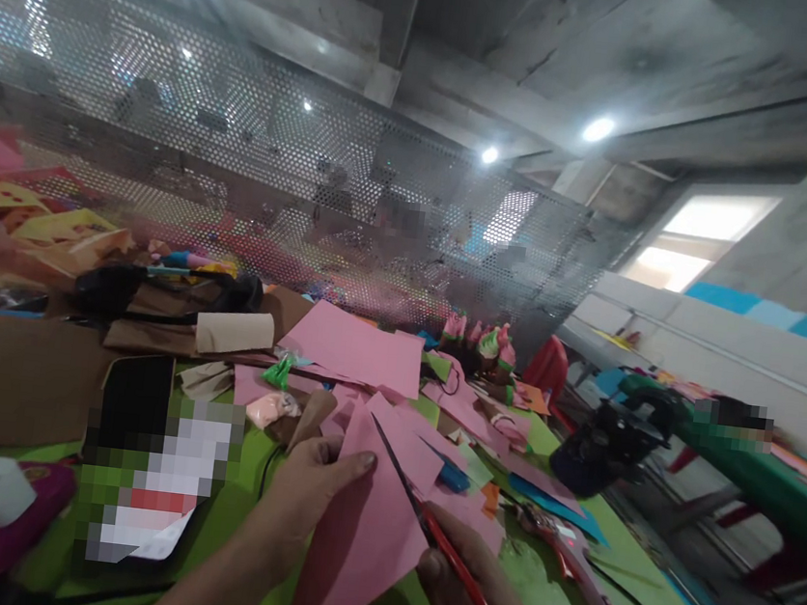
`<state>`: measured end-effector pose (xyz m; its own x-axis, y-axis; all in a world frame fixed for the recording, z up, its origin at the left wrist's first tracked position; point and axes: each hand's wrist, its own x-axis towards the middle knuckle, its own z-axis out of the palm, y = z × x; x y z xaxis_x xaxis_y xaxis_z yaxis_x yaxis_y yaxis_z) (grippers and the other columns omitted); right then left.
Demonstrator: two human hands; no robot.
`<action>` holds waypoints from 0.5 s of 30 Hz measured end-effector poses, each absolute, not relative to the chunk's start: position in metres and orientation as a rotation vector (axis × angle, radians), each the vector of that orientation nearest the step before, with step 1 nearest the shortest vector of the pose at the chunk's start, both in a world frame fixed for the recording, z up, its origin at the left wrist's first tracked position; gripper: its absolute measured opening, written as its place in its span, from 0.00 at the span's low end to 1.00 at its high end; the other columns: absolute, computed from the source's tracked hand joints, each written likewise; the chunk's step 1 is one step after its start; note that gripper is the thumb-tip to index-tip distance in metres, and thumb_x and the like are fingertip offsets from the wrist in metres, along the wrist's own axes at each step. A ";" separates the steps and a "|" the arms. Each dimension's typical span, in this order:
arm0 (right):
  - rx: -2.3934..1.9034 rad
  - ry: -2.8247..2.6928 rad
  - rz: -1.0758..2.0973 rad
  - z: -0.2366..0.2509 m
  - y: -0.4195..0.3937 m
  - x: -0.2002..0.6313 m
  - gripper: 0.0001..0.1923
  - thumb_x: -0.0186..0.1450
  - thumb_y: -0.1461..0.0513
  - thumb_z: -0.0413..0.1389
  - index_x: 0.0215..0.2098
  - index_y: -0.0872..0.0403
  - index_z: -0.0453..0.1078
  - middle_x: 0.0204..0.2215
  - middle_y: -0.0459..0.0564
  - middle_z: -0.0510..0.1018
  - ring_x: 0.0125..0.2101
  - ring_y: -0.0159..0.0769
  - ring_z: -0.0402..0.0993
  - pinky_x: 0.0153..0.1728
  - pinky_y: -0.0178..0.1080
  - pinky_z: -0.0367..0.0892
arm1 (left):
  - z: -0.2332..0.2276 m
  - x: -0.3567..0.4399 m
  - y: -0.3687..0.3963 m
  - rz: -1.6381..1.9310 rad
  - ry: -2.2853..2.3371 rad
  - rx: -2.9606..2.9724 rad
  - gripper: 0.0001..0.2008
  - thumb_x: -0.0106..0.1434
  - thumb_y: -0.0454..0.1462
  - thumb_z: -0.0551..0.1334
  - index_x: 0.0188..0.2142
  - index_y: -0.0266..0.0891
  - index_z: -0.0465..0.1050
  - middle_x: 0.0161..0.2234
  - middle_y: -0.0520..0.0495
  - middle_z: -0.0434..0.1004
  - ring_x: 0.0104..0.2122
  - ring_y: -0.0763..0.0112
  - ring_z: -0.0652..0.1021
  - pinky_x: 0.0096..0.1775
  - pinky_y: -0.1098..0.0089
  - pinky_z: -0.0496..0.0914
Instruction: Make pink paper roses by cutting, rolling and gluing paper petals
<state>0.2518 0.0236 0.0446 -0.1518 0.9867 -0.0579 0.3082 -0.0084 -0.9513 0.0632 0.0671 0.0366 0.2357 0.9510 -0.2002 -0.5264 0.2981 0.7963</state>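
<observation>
My left hand point(299, 504) pinches a pink sheet of paper point(370, 546) along its left side, thumb on top, lifted over the green table. In my right hand point(479, 568) are scissors point(447, 545) with red handles. Their dark blades lie across the upper part of the sheet and point up and left. How far they are apart, I cannot tell. Behind the sheet are more pink paper pieces point(358, 348), a rolled brown paper piece point(314, 417) and a green plastic scrap point(280, 370). A blue item point(453, 476) lies just beyond the blades.
On the left sit a black phone point(136, 398), brown cardboard point(15, 385) and a purple power strip point(44, 519) with a white plug. A glue gun point(580, 575) with a cord lies right. Beyond the table stands a perforated metal screen point(246, 149).
</observation>
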 end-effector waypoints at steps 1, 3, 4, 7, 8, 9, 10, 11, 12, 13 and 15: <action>-1.380 -1.539 1.198 0.044 0.024 0.251 0.35 0.48 0.35 0.60 0.38 0.53 0.75 0.21 0.46 0.68 0.21 0.33 0.65 0.18 0.31 0.63 | 0.036 0.063 0.068 1.121 0.769 0.670 0.16 0.43 0.44 0.75 0.25 0.33 0.78 0.27 0.42 0.81 0.26 0.66 0.78 0.31 0.69 0.73; -1.375 -1.529 1.219 0.042 0.025 0.251 0.34 0.48 0.35 0.60 0.36 0.54 0.74 0.19 0.43 0.65 0.20 0.31 0.64 0.18 0.30 0.61 | 0.036 0.063 0.069 1.120 0.764 0.688 0.16 0.44 0.44 0.75 0.26 0.33 0.79 0.28 0.41 0.81 0.26 0.65 0.78 0.31 0.69 0.72; -1.375 -1.521 1.227 0.040 0.025 0.251 0.33 0.48 0.35 0.60 0.35 0.54 0.74 0.18 0.42 0.63 0.20 0.30 0.63 0.17 0.30 0.60 | 0.035 0.064 0.069 1.125 0.761 0.702 0.16 0.44 0.44 0.75 0.26 0.33 0.79 0.28 0.40 0.81 0.26 0.65 0.78 0.31 0.69 0.72; -1.388 -1.489 1.231 0.035 0.026 0.252 0.33 0.48 0.36 0.61 0.35 0.55 0.72 0.17 0.41 0.60 0.19 0.29 0.62 0.17 0.28 0.58 | 0.033 0.064 0.070 1.126 0.763 0.737 0.16 0.45 0.44 0.74 0.26 0.33 0.79 0.27 0.39 0.81 0.28 0.63 0.79 0.31 0.69 0.72; -1.388 -1.484 1.221 0.033 0.026 0.252 0.33 0.48 0.35 0.61 0.34 0.55 0.72 0.17 0.40 0.59 0.20 0.28 0.61 0.17 0.28 0.57 | 0.033 0.064 0.070 1.121 0.764 0.739 0.16 0.45 0.45 0.74 0.26 0.34 0.79 0.27 0.39 0.81 0.28 0.63 0.79 0.31 0.69 0.72; -1.383 -1.485 1.205 0.031 0.026 0.251 0.33 0.48 0.35 0.60 0.33 0.55 0.71 0.17 0.40 0.59 0.20 0.28 0.61 0.17 0.28 0.57 | 0.033 0.064 0.070 1.114 0.766 0.736 0.16 0.45 0.45 0.74 0.26 0.34 0.79 0.27 0.39 0.81 0.28 0.62 0.79 0.31 0.69 0.72; -1.373 -1.491 1.187 0.030 0.027 0.250 0.34 0.48 0.35 0.60 0.32 0.55 0.71 0.17 0.40 0.58 0.20 0.28 0.60 0.18 0.28 0.57 | 0.034 0.064 0.069 1.110 0.767 0.728 0.17 0.44 0.45 0.74 0.27 0.33 0.79 0.26 0.40 0.81 0.27 0.62 0.79 0.32 0.68 0.72; -1.366 -1.499 1.169 0.029 0.027 0.249 0.34 0.48 0.34 0.59 0.32 0.55 0.70 0.17 0.39 0.57 0.20 0.28 0.59 0.18 0.29 0.56 | 0.035 0.063 0.069 1.107 0.767 0.718 0.17 0.44 0.45 0.75 0.28 0.33 0.79 0.26 0.40 0.81 0.27 0.62 0.79 0.32 0.67 0.72; -1.359 -1.510 1.152 0.028 0.027 0.248 0.34 0.48 0.34 0.59 0.31 0.55 0.69 0.17 0.39 0.56 0.20 0.27 0.57 0.18 0.29 0.55 | 0.036 0.063 0.068 1.108 0.769 0.708 0.18 0.43 0.45 0.75 0.28 0.33 0.79 0.26 0.41 0.81 0.27 0.62 0.79 0.33 0.67 0.73; -1.348 -1.525 1.137 0.028 0.027 0.247 0.34 0.49 0.34 0.58 0.30 0.55 0.69 0.17 0.39 0.56 0.19 0.27 0.55 0.18 0.29 0.54 | 0.037 0.063 0.067 1.111 0.771 0.701 0.17 0.43 0.44 0.75 0.28 0.34 0.79 0.25 0.41 0.81 0.27 0.62 0.79 0.33 0.67 0.73; -1.348 -1.543 1.131 0.028 0.024 0.246 0.33 0.51 0.34 0.57 0.31 0.55 0.68 0.17 0.39 0.57 0.17 0.25 0.51 0.16 0.29 0.51 | 0.039 0.063 0.066 1.120 0.778 0.693 0.15 0.44 0.43 0.75 0.26 0.34 0.79 0.25 0.42 0.80 0.27 0.62 0.79 0.33 0.67 0.73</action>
<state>0.2455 0.0244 0.0281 -0.1331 0.9911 0.0010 0.2969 0.0408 -0.9540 0.0630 0.0660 0.0386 0.2380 0.9524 -0.1903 -0.5106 0.2893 0.8097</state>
